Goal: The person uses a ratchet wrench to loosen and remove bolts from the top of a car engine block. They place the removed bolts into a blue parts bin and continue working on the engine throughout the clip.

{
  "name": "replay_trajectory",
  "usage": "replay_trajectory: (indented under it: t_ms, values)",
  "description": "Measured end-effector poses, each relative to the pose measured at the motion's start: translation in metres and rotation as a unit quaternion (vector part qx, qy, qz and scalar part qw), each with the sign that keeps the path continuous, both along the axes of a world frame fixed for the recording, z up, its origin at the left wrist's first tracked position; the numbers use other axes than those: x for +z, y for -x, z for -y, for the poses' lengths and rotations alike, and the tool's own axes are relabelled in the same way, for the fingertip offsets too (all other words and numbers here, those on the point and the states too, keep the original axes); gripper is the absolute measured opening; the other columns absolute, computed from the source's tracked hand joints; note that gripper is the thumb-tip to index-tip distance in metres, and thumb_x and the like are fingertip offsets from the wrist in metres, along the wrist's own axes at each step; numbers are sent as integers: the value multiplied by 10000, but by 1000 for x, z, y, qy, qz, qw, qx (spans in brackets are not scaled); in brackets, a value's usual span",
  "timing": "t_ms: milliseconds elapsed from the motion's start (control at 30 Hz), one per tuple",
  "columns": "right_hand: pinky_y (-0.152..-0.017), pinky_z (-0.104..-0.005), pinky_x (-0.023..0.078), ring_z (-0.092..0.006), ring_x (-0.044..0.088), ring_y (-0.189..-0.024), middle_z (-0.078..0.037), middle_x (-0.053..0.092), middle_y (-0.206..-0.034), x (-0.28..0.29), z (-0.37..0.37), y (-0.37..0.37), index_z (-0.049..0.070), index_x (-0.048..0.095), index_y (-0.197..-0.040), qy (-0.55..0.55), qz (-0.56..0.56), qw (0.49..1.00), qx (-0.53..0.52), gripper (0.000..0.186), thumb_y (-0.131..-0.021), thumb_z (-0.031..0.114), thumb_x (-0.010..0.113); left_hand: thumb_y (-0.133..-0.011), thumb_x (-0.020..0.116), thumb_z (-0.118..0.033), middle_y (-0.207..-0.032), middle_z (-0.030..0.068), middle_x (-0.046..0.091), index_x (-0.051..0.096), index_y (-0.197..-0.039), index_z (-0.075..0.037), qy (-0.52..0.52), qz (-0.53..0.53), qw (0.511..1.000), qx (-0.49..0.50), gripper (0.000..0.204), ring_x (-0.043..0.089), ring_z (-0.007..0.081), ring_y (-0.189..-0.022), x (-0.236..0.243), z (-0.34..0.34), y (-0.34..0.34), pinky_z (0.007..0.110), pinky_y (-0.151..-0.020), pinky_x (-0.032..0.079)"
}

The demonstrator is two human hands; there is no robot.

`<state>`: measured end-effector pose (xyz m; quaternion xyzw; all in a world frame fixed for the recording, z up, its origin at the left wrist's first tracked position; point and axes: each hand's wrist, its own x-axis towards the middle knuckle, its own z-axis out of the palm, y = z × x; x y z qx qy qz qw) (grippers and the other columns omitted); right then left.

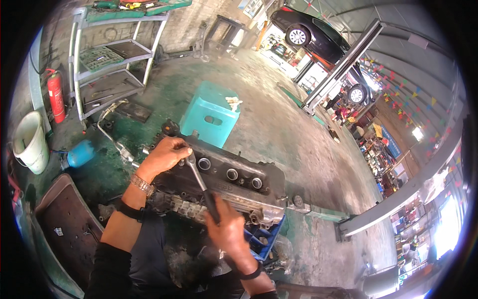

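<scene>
A dark engine valve cover (239, 169) with several round holes sits on a metal cylinder head (184, 205) in front of me. My right hand (228, 226) is wrapped round the black handle of a ratchet wrench (198, 178), whose steel shaft slants up and left. At its head, my left hand (168, 155) closes with thumb and fingers over the top, by the left end of the cover. What sits under the ratchet head is hidden by my left fingers.
A turquoise plastic stool (206, 107) with gloves on top stands just beyond the engine. Left are a tool cart (112, 62), a fire extinguisher (56, 97), a white bucket (32, 142) and a brown tray (67, 217). A blue crate (269, 241) is by the engine's right end.
</scene>
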<state>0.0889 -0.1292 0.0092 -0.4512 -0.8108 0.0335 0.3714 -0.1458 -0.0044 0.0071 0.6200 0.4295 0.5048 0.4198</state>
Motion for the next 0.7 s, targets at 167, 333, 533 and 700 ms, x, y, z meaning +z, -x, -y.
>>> replay_trajectory:
  t_ms: [167,333,533,700]
  values:
    - [-762,-445,546,-410,657,-898,-201,660,-1068,35,-51,-37,39,628,-1221,-34,69,997,-20,474,-759,31,735,-925,654,-219,-707,13,607,663,-821,8,-30,-27,999,23,249,530,93,-665,0,0,1,296,-608,430]
    - [-871,-453,511,-379,615,-1032,-170,645,-1144,40,-137,-43,45,643,-1181,-51,105,993,-12,426,-762,-5,697,-927,654,-220,-701,22,607,660,-842,36,-49,-64,996,46,270,515,97,-652,2,3,-1,306,-598,425]
    - [-939,-439,485,-376,578,-1108,-147,631,-1202,19,-186,-26,52,647,-1181,-54,96,994,-21,426,-760,-11,677,-929,657,-242,-693,69,632,675,-884,70,-22,-43,998,41,315,554,114,-640,2,0,-2,310,-600,452]
    - [-932,-439,490,-378,588,-1087,-162,648,-1157,26,-160,-35,32,654,-1165,-13,91,995,-45,411,-759,47,715,-924,664,-242,-704,65,633,677,-887,71,-17,-28,998,48,315,555,113,-647,0,1,-2,304,-607,452]
